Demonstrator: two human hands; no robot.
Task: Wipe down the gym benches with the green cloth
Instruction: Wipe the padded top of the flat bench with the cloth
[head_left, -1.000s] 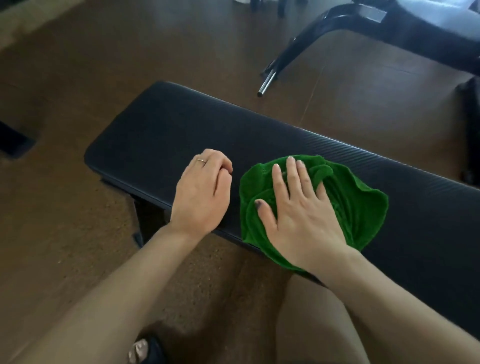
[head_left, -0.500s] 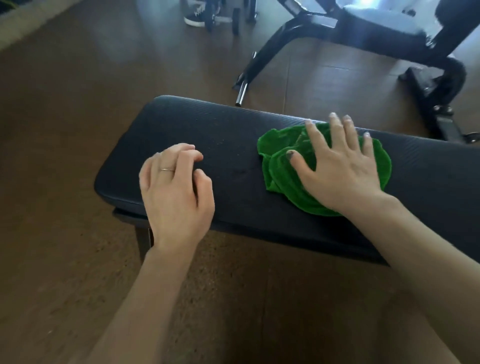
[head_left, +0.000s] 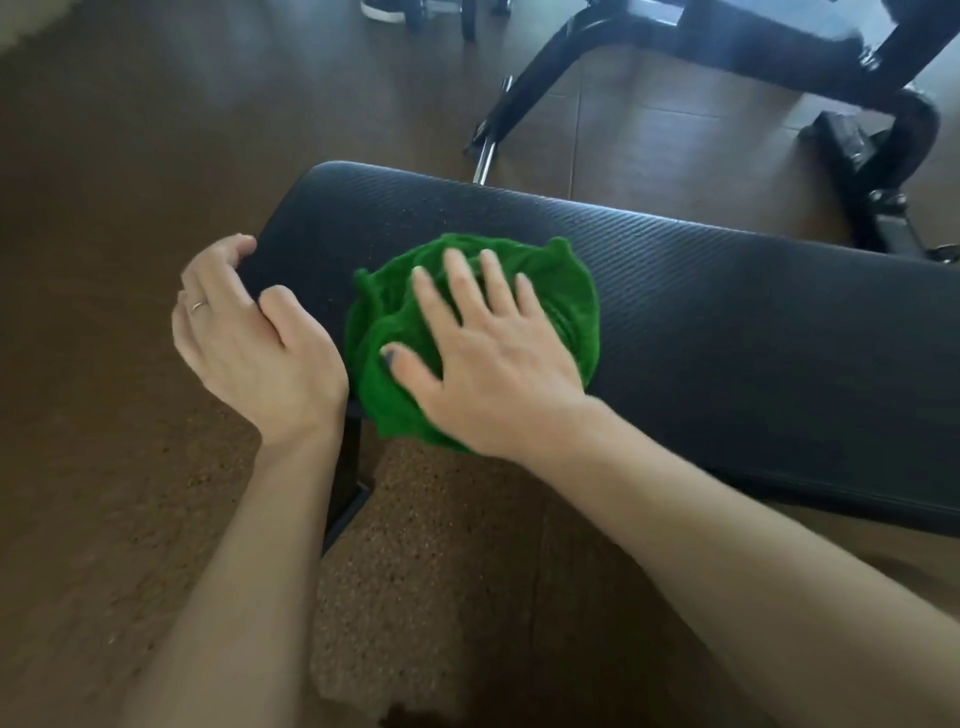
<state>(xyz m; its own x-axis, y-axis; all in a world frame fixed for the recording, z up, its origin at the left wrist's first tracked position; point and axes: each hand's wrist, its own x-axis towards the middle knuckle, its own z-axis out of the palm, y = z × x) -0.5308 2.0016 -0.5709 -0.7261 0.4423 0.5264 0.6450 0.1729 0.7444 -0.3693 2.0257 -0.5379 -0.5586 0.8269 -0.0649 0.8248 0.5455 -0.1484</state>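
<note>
The right hand (head_left: 488, 364) lies flat with fingers spread, pressing a bunched green cloth (head_left: 566, 291) onto a black padded gym bench (head_left: 727, 332) near its left end. The left hand (head_left: 244, 338) rests at that end — fingers loosely curled against the pad's edge, holding nothing, a ring (head_left: 198, 305) on one finger. Behind, on the brown floor (head_left: 104, 156), stands another black bench frame (head_left: 571, 67).

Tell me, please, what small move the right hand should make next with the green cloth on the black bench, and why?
Probably slide the green cloth rightward along the bench. The right hand presses it flat near the bench's left end, where the left hand rests at the edge, and the long pad to the right lies uncovered.
</note>
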